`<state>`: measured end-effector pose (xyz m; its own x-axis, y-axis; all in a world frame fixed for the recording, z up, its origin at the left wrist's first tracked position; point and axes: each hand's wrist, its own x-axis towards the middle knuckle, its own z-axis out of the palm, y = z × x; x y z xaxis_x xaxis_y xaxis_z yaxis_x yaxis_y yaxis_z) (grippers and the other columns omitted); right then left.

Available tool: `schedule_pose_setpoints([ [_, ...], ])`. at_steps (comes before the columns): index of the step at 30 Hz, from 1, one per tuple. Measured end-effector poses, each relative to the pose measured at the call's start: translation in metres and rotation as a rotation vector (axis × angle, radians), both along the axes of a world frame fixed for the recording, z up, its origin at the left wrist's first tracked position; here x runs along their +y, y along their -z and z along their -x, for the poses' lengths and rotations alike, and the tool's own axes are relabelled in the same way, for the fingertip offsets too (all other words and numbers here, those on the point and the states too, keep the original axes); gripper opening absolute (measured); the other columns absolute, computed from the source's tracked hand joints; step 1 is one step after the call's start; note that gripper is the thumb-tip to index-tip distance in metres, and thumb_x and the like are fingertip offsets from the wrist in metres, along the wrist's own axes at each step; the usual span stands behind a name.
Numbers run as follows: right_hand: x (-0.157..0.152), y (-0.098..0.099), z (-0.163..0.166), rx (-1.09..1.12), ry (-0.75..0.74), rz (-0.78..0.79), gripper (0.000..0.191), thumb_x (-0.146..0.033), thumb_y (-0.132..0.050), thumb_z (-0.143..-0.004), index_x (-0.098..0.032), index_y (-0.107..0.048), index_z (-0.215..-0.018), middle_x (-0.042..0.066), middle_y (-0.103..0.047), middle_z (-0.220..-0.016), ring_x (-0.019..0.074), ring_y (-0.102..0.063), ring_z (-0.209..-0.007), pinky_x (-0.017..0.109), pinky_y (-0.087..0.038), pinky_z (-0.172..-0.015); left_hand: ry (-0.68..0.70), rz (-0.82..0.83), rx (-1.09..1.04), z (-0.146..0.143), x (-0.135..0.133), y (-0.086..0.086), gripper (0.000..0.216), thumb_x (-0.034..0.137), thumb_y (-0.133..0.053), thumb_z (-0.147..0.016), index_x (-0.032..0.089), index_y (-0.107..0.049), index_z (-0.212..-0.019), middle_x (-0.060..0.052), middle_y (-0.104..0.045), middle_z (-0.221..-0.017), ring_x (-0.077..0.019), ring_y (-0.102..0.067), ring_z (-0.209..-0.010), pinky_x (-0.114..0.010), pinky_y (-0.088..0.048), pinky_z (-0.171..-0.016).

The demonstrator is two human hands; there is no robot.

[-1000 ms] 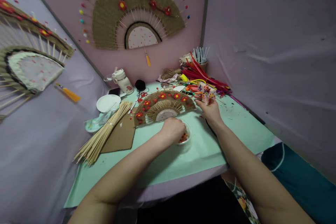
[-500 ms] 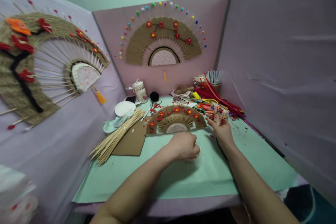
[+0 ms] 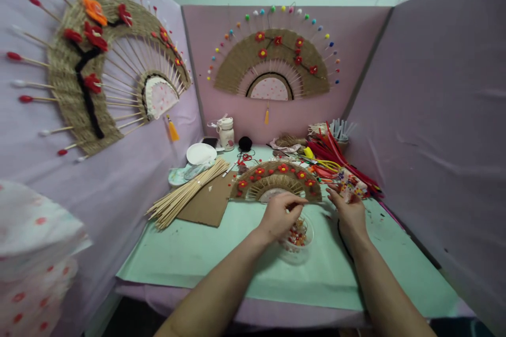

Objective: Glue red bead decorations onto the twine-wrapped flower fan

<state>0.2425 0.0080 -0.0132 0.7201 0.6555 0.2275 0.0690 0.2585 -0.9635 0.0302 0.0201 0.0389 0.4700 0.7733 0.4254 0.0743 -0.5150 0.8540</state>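
My left hand (image 3: 279, 216) hovers over a small clear cup of red beads (image 3: 297, 234), its fingers pinched together on something too small to name. My right hand (image 3: 350, 209) is closed around a small patterned bundle (image 3: 351, 185) just right of a jute fan with red flowers (image 3: 276, 180) that lies flat on the green table mat (image 3: 221, 253). Both hands sit at the fan's near edge, a hand's width apart.
A bundle of bamboo skewers (image 3: 185, 195) and brown cardboard (image 3: 208, 204) lie at the left. Red pipe cleaners (image 3: 340, 155), a white plate (image 3: 201, 154), a bottle (image 3: 226, 133) and a black yarn ball (image 3: 245, 143) crowd the back. Finished fans (image 3: 272, 63) hang on the purple partitions.
The camera tilted upward, showing more wall. My left hand lifted out of the bead cup with pinched fingers. My right hand lowered slightly with the bundle.
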Motion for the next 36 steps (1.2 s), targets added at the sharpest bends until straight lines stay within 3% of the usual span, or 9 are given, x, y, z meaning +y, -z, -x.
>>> schedule_pose_setpoints([
  [7, -0.016, -0.021, -0.001, 0.021, 0.111, -0.040, 0.040, -0.039, -0.079, -0.059, -0.017, -0.068, -0.090, 0.005, -0.070, -0.089, 0.0166, -0.066, -0.076, 0.029, -0.054, -0.066, 0.014, 0.300, -0.274, 0.003, 0.000, 0.000, 0.012, 0.025, -0.061, -0.078, 0.015, -0.066, -0.081, -0.002, -0.065, -0.073, -0.0117, -0.056, -0.065, -0.024, -0.046, -0.064],
  [11, -0.051, -0.049, 0.014, -0.048, 0.059, 0.011, 0.038, -0.042, -0.077, -0.065, -0.015, -0.069, -0.090, 0.004, -0.068, -0.083, 0.0131, -0.062, -0.068, 0.023, -0.047, -0.055, 0.036, 0.420, -0.433, 0.004, 0.006, 0.000, 0.016, 0.030, -0.066, -0.074, 0.014, -0.066, -0.077, -0.001, -0.063, -0.065, -0.0097, -0.052, -0.059, -0.023, -0.043, -0.059],
  [15, -0.092, -0.067, 0.040, -0.055, 0.032, 0.025, 0.034, -0.045, -0.075, -0.070, -0.013, -0.067, -0.078, -0.002, -0.054, -0.058, 0.0082, -0.046, -0.049, 0.020, -0.033, -0.043, 0.081, 0.591, -0.604, 0.005, 0.011, -0.003, 0.024, 0.032, -0.077, -0.064, 0.014, -0.069, -0.077, -0.002, -0.065, -0.065, -0.0093, -0.056, -0.061, -0.022, -0.044, -0.061],
  [19, -0.122, -0.063, 0.063, 0.009, -0.001, 0.038, 0.036, -0.048, -0.073, -0.071, -0.013, -0.063, -0.073, 0.000, -0.055, -0.061, 0.0070, -0.040, -0.048, 0.021, -0.028, -0.041, 0.144, 0.782, -0.746, 0.006, 0.010, -0.009, 0.028, 0.026, -0.084, -0.056, 0.014, -0.071, -0.078, -0.001, -0.068, -0.070, -0.0062, -0.057, -0.061, -0.017, -0.045, -0.062],
  [25, -0.132, -0.053, 0.086, 0.067, -0.232, 0.101, 0.041, -0.053, -0.067, -0.075, -0.014, -0.060, -0.069, -0.003, -0.042, -0.051, 0.0067, -0.033, -0.047, 0.021, -0.023, -0.042, 0.235, 0.947, -0.764, 0.007, 0.008, -0.012, 0.031, 0.018, -0.085, -0.056, 0.012, -0.069, -0.082, -0.002, -0.068, -0.073, -0.0045, -0.058, -0.063, -0.014, -0.046, -0.061],
  [30, -0.130, -0.061, 0.104, 0.049, -0.410, 0.180, 0.047, -0.060, -0.062, -0.077, -0.014, -0.058, -0.068, -0.004, -0.038, -0.049, 0.0071, -0.031, -0.046, 0.023, -0.020, -0.043, 0.347, 0.970, -0.740, 0.008, 0.006, -0.013, 0.028, 0.019, -0.085, -0.057, 0.011, -0.066, -0.076, -0.001, -0.064, -0.072, -0.0034, -0.056, -0.062, -0.012, -0.044, -0.057],
  [36, -0.128, -0.062, 0.113, 0.049, -0.477, 0.227, 0.049, -0.064, -0.060, -0.076, -0.016, -0.055, -0.067, -0.005, -0.036, -0.049, 0.0074, -0.030, -0.046, 0.023, -0.019, -0.044, 0.387, 0.973, -0.712, 0.009, 0.004, -0.011, 0.029, 0.022, -0.086, -0.058, 0.012, -0.064, -0.074, 0.000, -0.064, -0.070, -0.0033, -0.055, -0.057, -0.014, -0.047, -0.057],
])
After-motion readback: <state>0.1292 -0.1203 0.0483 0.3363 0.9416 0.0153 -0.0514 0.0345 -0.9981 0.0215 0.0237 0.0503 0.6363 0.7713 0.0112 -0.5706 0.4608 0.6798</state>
